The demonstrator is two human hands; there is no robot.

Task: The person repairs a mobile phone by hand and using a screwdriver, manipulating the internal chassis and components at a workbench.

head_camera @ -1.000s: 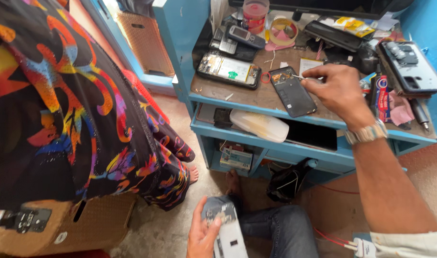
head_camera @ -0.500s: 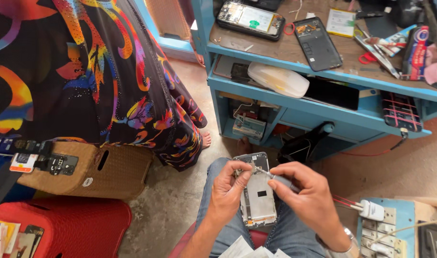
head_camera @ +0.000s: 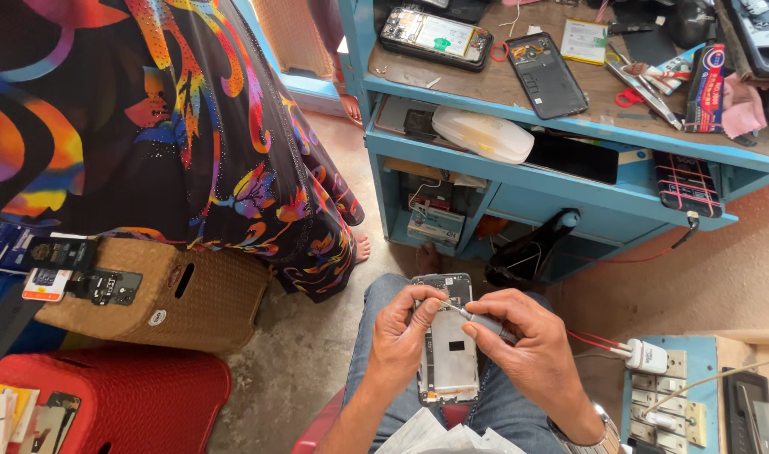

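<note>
Phone frame (head_camera: 448, 349) sits over your lap, left hand (head_camera: 399, 336) fingers wrapped on its edge, right hand (head_camera: 527, 345) fingers pinching the screwdriver (head_camera: 477, 318) w/ tip near the top, so imo keep it vertical & press lightly.

Both forearms reach in from below over the lap. The left hand (head_camera: 399, 332) is curled in a grip, thumb up. The right hand (head_camera: 527, 340) pinches with thumb and forefinger, wrist bent.
</note>
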